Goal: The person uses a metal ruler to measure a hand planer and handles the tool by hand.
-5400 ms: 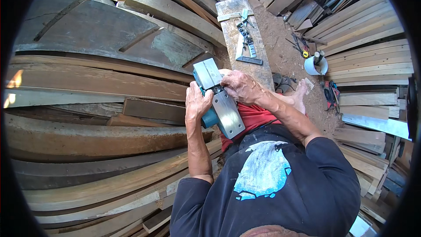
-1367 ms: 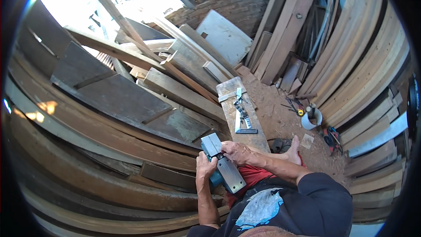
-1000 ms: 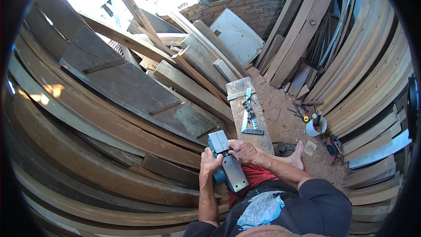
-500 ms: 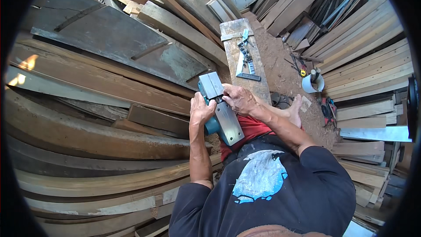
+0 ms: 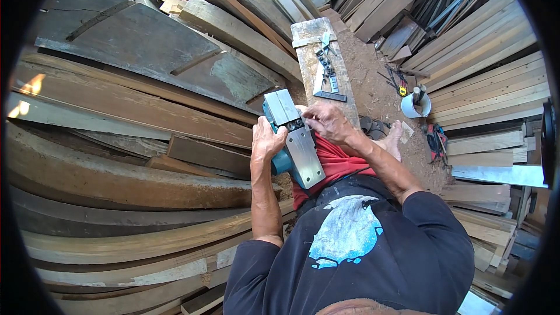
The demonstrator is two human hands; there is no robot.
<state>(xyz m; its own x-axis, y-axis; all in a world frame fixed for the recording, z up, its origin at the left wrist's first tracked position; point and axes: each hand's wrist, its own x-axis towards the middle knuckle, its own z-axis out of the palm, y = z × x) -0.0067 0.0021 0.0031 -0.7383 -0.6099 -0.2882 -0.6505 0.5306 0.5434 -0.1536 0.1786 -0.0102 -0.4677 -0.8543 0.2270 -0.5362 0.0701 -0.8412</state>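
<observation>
– Just right of the left hand point(image 5: 268, 140), what is there?
– The planer point(image 5: 303, 157), plates facing up. That hand is clamped on its left side, thumb reaching the slot's left end.
– And the right hand point(image 5: 328, 121)?
– Across the planer, its fingertips just beside the slot's right end. They are bunched together; I can't tell whether they pinch anything or touch the metal.
– So which hand is nearer?
– The left, in firm contact. The slot lies left of the right fingertips, between them and the left thumb.
– The long axis?
– Slanting, from beyond the left hand back toward the body, low end by the red cloth point(image 5: 338, 160). The slot cuts across it.
– How does it look?
– Teal body, two silver plates: the farther one short with a groove, the nearer one long with dark holes. In the slot sits a dark drum point(image 5: 294, 124) with bolt heads.
– Farther off?
– Beyond the right hand, a bench point(image 5: 308, 30) bearing a black-handled square point(image 5: 331, 95); well to its right, a white pail point(image 5: 409, 108).
</observation>
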